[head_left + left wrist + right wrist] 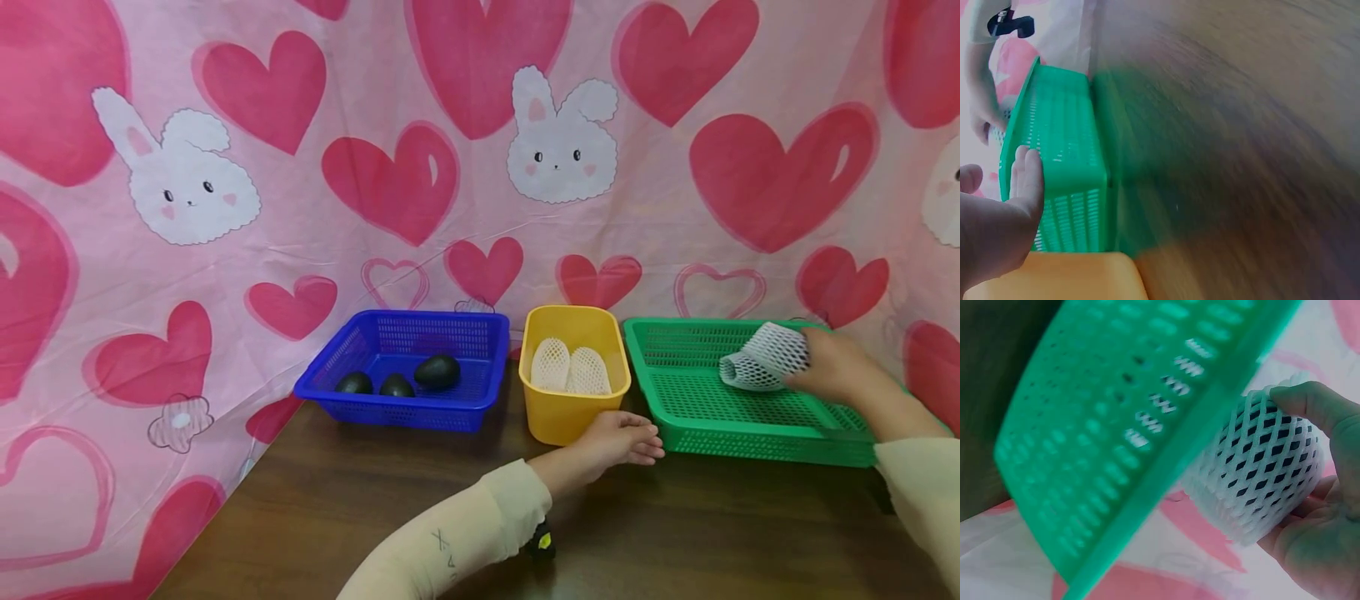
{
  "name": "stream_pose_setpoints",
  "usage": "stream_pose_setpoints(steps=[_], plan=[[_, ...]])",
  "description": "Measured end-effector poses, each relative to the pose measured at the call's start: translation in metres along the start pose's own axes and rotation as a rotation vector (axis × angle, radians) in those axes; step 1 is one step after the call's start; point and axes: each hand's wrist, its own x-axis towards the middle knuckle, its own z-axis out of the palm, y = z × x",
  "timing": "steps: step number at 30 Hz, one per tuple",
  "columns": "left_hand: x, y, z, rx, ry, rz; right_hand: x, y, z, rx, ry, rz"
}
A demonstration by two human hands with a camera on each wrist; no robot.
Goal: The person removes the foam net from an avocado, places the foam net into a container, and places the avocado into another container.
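Observation:
My right hand (836, 367) grips a white foam net sleeve (782, 348) over the green basket (757, 446). Dark skin like an avocado's shows through the mesh of the gripped sleeve (1266, 456) in the right wrist view, with thumb and fingers on either side. A second netted piece (747, 373) lies in the basket, partly behind the held one. My left hand (618, 440) holds nothing; its fingers extend loosely in front of the yellow bin (562, 421), near the green basket's left corner. In the left wrist view, the fingers (1029, 178) overlap the basket's side.
Several dark green avocados (437, 372) lie in the blue basket (405, 414) at the left. White foam net sleeves (588, 372) stand inside the yellow bin. A small black object (542, 540) shows beside the left sleeve. A heart-patterned cloth (480, 208) hangs behind the brown table (337, 508).

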Motion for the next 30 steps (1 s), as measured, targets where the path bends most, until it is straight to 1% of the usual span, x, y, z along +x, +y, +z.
stream_pose_setpoints(steps=[6,12,18,21,24,30], plan=[[-0.011,0.007,-0.018,0.045,-0.08,0.024,-0.003,-0.025,-0.006,0.019,0.052,-0.048],[-0.02,0.017,-0.034,0.101,-0.112,0.031,-0.008,-0.053,-0.012,0.022,0.09,-0.122],[-0.028,0.026,-0.051,0.144,-0.151,0.051,-0.013,-0.073,-0.012,0.004,0.152,-0.198],[-0.031,0.028,-0.06,0.167,-0.161,0.057,-0.015,-0.082,-0.012,0.016,0.154,-0.211],[-0.033,0.03,-0.069,0.189,-0.173,0.066,-0.018,-0.091,-0.012,0.048,0.137,-0.205],[-0.038,0.032,-0.085,0.203,-0.166,0.086,-0.027,-0.111,-0.011,0.093,0.136,-0.214]])
